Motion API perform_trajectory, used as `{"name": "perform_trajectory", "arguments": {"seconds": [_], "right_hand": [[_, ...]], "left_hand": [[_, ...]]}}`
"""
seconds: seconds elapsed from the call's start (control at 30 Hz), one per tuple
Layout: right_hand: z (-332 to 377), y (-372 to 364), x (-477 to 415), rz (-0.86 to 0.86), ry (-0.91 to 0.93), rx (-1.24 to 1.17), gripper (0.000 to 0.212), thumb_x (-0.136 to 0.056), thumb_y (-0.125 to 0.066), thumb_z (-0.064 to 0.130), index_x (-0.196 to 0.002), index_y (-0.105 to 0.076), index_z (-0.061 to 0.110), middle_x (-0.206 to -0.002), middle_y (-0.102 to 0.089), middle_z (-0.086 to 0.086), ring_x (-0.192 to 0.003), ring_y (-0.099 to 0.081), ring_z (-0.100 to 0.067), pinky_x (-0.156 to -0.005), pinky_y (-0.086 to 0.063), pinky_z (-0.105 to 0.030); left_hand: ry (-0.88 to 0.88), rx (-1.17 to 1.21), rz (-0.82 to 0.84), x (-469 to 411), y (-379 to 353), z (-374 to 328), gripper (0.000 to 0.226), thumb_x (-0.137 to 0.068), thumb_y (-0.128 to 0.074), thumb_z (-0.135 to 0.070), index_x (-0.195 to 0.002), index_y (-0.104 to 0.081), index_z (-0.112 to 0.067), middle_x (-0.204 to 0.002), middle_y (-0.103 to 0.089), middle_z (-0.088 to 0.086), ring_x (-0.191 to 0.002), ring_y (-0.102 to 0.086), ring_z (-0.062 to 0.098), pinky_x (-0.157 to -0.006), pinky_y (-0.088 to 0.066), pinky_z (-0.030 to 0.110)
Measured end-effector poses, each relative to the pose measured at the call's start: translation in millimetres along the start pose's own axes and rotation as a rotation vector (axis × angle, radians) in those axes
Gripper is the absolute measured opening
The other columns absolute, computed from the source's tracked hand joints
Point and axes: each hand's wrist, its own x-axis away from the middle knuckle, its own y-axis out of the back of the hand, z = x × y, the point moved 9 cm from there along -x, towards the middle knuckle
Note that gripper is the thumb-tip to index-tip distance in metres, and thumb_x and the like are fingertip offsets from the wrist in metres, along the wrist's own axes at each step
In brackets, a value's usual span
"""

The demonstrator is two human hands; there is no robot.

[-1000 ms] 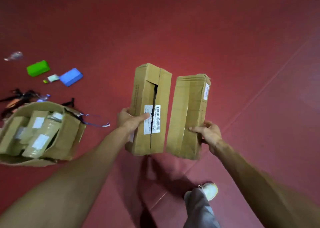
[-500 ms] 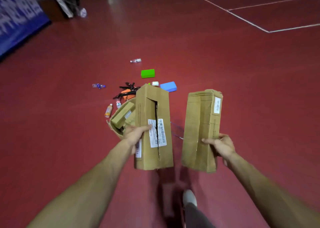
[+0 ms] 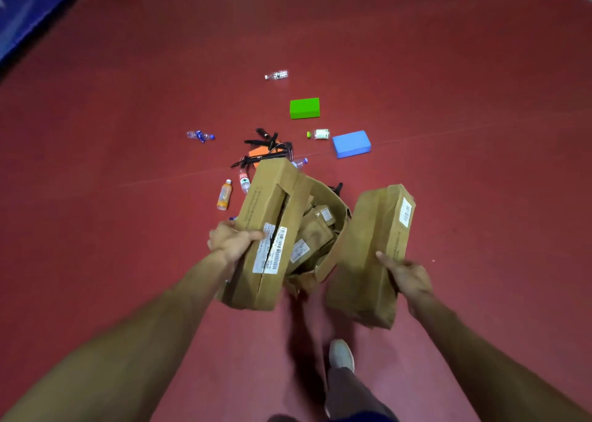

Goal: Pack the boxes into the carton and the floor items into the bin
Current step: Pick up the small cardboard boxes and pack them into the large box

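My left hand (image 3: 232,241) grips a long brown cardboard box with a split seam and a barcode label (image 3: 269,226), held tilted over the left side of the open carton (image 3: 333,203). My right hand (image 3: 408,277) holds a second long brown box (image 3: 371,255) just right of the carton. The carton stands on the red floor between the two held boxes, with several smaller labelled boxes (image 3: 315,232) inside it. Its near wall is bent outward.
Beyond the carton lie a green block (image 3: 304,107), a blue block (image 3: 351,143), an orange drink bottle (image 3: 224,194), clear bottles (image 3: 276,75) (image 3: 200,135), a small green-capped bottle (image 3: 318,134) and tangled black straps (image 3: 266,152). My shoe (image 3: 341,354) is below the boxes. A blue banner (image 3: 28,8) runs top left.
I have walked up to the carton, which now lies between the two boxes. The left box has tilted over the carton's left side; both hands keep their grips.
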Motion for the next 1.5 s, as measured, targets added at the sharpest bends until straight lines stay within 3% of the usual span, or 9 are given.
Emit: {"name": "perform_trajectory", "arguments": {"seconds": [0.13, 0.33, 0.43, 0.63, 0.83, 1.0, 1.1, 1.33, 1.5], "right_hand": [[38, -61, -31, 0.021, -0.026, 0.008, 0.020, -0.073, -0.078, 0.037, -0.075, -0.067, 0.020, -0.080, -0.071, 0.002, -0.075, -0.068, -0.016, -0.074, -0.055, -0.034], [45, -176, -92, 0.021, -0.138, 0.007, 0.013, -0.075, -0.078, 0.022, -0.074, -0.068, 0.014, -0.061, -0.064, 0.002, -0.049, -0.056, -0.010, -0.052, -0.045, -0.022], [35, -221, -129, -0.082, -0.198, 0.050, 0.021, -0.071, -0.081, 0.025, -0.078, -0.065, 0.014, -0.061, -0.058, 0.000, -0.051, -0.050, -0.013, -0.058, -0.042, -0.025], [15, -299, -172, -0.239, -0.353, 0.138, 0.037, -0.065, -0.081, 0.041, -0.054, -0.060, 0.013, -0.051, -0.059, -0.002, -0.050, -0.052, -0.021, -0.056, -0.039, -0.030], [-7, -348, -219, -0.324, -0.379, 0.130, 0.034, -0.067, -0.079, 0.046, -0.073, -0.067, 0.015, -0.062, -0.067, 0.001, -0.055, -0.060, -0.015, -0.054, -0.045, -0.027], [-17, -368, -244, -0.316, -0.370, 0.059, 0.073, -0.070, -0.078, 0.047, -0.129, -0.052, 0.014, -0.119, -0.064, -0.005, -0.107, -0.060, -0.027, -0.086, -0.050, -0.036], [-14, -371, -228, -0.302, -0.409, 0.130, 0.069, -0.079, -0.073, 0.033, -0.138, -0.045, 0.011, -0.133, -0.056, -0.011, -0.118, -0.054, -0.030, -0.093, -0.047, -0.035], [22, -375, -147, -0.244, -0.317, 0.171, 0.041, -0.081, -0.067, 0.026, -0.120, -0.062, 0.013, -0.118, -0.065, -0.013, -0.104, -0.060, -0.029, -0.081, -0.046, -0.030], [53, -381, -72, -0.257, -0.192, 0.094, 0.037, -0.081, -0.068, 0.021, -0.117, -0.063, 0.010, -0.088, -0.060, -0.007, -0.078, -0.054, -0.023, -0.073, -0.044, -0.031]], "left_hand": [[-0.014, -0.058, -0.024, -68, 20, -22, 0.074, -0.040, -0.086, -0.042, -0.107, -0.065, -0.017, -0.117, -0.062, 0.009, -0.114, -0.057, 0.030, -0.099, -0.048, 0.042], [0.002, -0.106, 0.052, -215, 28, -37, 0.052, -0.051, -0.090, -0.037, -0.093, -0.071, -0.013, -0.116, -0.064, 0.014, -0.114, -0.057, 0.033, -0.098, -0.049, 0.041], [0.031, -0.148, 0.161, -294, 21, -31, 0.045, -0.055, -0.090, -0.029, -0.091, -0.072, -0.008, -0.104, -0.071, 0.015, -0.096, -0.068, 0.026, -0.083, -0.057, 0.036], [0.052, -0.363, 0.250, -412, 12, -13, 0.060, -0.052, -0.089, -0.039, -0.097, -0.070, -0.004, -0.102, -0.071, 0.014, -0.095, -0.068, 0.029, -0.086, -0.056, 0.040], [-0.076, -0.564, 0.316, -485, -38, 8, 0.076, -0.062, -0.082, -0.048, -0.120, -0.058, -0.005, -0.125, -0.060, 0.015, -0.118, -0.056, 0.031, -0.099, -0.047, 0.043], [-0.102, -0.506, 0.466, -495, -77, 18, 0.054, -0.079, -0.074, -0.031, -0.124, -0.056, -0.007, -0.123, -0.063, 0.012, -0.111, -0.059, 0.027, -0.084, -0.045, 0.028], [-0.095, -0.583, 0.542, -482, -72, 20, 0.051, -0.085, -0.065, -0.032, -0.130, -0.054, -0.009, -0.129, -0.059, 0.009, -0.117, -0.056, 0.027, -0.088, -0.043, 0.031], [-0.137, -0.499, 0.640, -426, -9, -5, 0.025, -0.087, -0.061, -0.023, -0.110, -0.065, -0.013, -0.117, -0.065, 0.006, -0.103, -0.059, 0.020, -0.085, -0.045, 0.029], [-0.227, -0.420, 0.611, -367, 59, -26, 0.010, -0.084, -0.062, -0.016, -0.093, -0.066, -0.018, -0.108, -0.069, 0.013, -0.104, -0.063, 0.031, -0.091, -0.050, 0.037]]}}
